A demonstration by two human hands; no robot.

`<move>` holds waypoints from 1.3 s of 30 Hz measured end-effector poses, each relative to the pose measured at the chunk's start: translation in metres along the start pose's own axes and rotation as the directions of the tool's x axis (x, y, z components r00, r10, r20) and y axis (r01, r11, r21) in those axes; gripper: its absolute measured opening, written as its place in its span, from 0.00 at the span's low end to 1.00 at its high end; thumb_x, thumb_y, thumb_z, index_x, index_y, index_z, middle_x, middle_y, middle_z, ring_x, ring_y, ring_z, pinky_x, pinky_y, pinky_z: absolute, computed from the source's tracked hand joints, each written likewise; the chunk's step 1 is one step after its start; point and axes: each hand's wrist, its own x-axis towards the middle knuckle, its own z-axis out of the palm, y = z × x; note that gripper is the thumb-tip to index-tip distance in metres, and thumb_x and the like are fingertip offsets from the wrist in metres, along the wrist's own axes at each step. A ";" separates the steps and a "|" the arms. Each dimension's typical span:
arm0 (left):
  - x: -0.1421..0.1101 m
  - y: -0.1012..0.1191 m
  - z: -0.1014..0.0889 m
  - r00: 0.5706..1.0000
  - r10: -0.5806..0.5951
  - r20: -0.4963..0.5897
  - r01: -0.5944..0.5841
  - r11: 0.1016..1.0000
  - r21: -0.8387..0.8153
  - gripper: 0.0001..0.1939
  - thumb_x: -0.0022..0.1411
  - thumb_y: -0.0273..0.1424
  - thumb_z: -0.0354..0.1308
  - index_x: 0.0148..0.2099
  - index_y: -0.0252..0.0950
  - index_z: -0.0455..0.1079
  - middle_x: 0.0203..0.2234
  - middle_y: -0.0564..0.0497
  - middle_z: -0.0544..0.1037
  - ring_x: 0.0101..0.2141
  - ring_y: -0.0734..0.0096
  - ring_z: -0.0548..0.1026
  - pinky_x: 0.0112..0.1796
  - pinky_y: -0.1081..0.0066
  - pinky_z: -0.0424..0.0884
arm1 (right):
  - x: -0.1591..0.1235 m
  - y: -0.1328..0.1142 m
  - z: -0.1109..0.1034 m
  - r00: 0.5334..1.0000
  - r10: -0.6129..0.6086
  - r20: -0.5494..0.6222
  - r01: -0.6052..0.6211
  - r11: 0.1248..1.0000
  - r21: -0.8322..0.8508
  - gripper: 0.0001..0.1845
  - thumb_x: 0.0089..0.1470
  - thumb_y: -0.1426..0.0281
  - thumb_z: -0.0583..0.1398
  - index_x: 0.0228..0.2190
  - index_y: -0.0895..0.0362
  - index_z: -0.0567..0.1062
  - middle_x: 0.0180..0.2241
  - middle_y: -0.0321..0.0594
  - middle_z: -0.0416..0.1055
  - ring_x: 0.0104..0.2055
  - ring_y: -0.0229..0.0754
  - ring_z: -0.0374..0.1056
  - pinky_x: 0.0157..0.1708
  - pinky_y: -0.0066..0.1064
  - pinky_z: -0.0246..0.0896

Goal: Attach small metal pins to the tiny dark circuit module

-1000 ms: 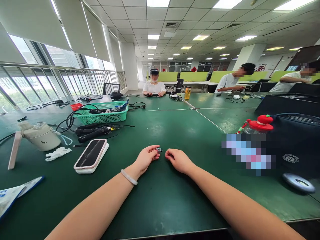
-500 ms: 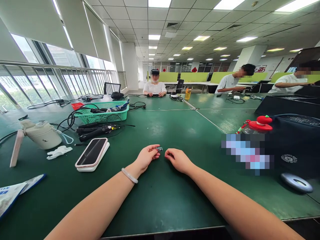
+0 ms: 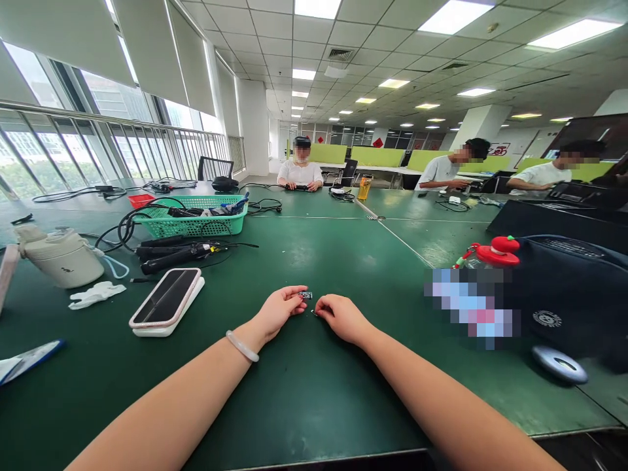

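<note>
My left hand (image 3: 284, 309), with a pale bangle at the wrist, pinches a small dark rectangular piece with white markings (image 3: 305, 296) between thumb and fingers. It looks like a tiny circuit board, but its kind is too small to make out. Close by on the right, my right hand (image 3: 339, 316) has its fingers curled and the tips pressed together. A tiny pale bit (image 3: 314, 312) shows at those fingertips, too small to name. Both hands are just above the green table (image 3: 304, 392), a small gap apart.
Left of my hands lie a phone on a white case (image 3: 169, 299), a white crumpled tissue (image 3: 97, 295), black cabled tools (image 3: 174, 257), a beige bottle (image 3: 63, 258) and a green basket (image 3: 196, 224). At right are a red-lidded bottle (image 3: 498, 252), a dark bag (image 3: 574, 288) and a grey oval device (image 3: 559, 364). Several people sit beyond.
The view has shifted slightly, so the table things sit further left. My right fingertips have turned a little, and a tiny pale bit now shows at them. The left hand keeps its pinch.
</note>
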 end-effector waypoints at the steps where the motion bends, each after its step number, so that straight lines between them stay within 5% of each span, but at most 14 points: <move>1: 0.000 0.000 0.000 1.000 0.000 0.000 0.000 1.000 0.000 0.12 0.54 0.21 0.57 0.42 0.30 0.71 0.33 0.45 0.76 0.27 0.80 0.71 0.32 0.77 0.69 | 0.000 0.000 0.000 1.000 -0.001 0.000 0.001 1.000 0.000 0.06 0.51 0.76 0.56 0.27 0.56 0.72 0.28 0.35 0.70 0.32 0.35 0.63 0.35 0.27 0.56; 10: -0.001 0.002 0.002 1.000 -0.011 -0.006 0.011 0.999 0.030 0.13 0.56 0.19 0.54 0.44 0.30 0.70 0.33 0.45 0.76 0.27 0.80 0.72 0.33 0.77 0.69 | -0.002 -0.002 0.002 0.998 0.053 -0.046 -0.056 0.997 -0.058 0.05 0.48 0.68 0.60 0.28 0.57 0.73 0.28 0.36 0.66 0.31 0.35 0.62 0.33 0.27 0.57; 21: 0.003 -0.003 -0.001 1.000 0.006 0.012 -0.006 1.000 0.022 0.13 0.55 0.20 0.55 0.44 0.30 0.71 0.34 0.45 0.76 0.27 0.80 0.71 0.32 0.77 0.69 | 0.000 0.005 0.003 1.000 0.020 -0.018 -0.020 0.999 -0.048 0.08 0.50 0.78 0.56 0.28 0.56 0.75 0.30 0.37 0.68 0.33 0.35 0.64 0.37 0.26 0.59; 29: 0.003 -0.004 -0.002 0.999 0.020 0.027 -0.022 0.997 0.068 0.14 0.54 0.19 0.56 0.44 0.30 0.70 0.35 0.45 0.76 0.29 0.79 0.72 0.35 0.76 0.70 | -0.001 0.006 0.000 0.998 0.045 -0.042 -0.046 0.999 -0.022 0.03 0.48 0.74 0.59 0.27 0.56 0.74 0.29 0.36 0.67 0.31 0.35 0.63 0.34 0.27 0.58; 36: 0.003 -0.004 -0.002 0.998 0.030 0.057 -0.036 0.993 0.116 0.14 0.53 0.19 0.56 0.44 0.30 0.71 0.33 0.46 0.76 0.29 0.79 0.72 0.35 0.75 0.69 | -0.002 0.002 0.002 0.993 0.053 -0.105 -0.048 0.998 0.052 0.16 0.49 0.67 0.58 0.42 0.54 0.69 0.29 0.34 0.68 0.29 0.35 0.62 0.33 0.29 0.58; 39: 0.004 -0.005 -0.002 0.995 0.033 0.090 -0.046 0.988 0.148 0.14 0.52 0.20 0.57 0.43 0.30 0.71 0.33 0.47 0.77 0.29 0.79 0.72 0.34 0.76 0.69 | -0.003 -0.004 0.001 0.992 0.032 -0.123 -0.027 0.999 0.045 0.14 0.50 0.67 0.57 0.41 0.54 0.69 0.29 0.35 0.68 0.29 0.35 0.62 0.32 0.29 0.58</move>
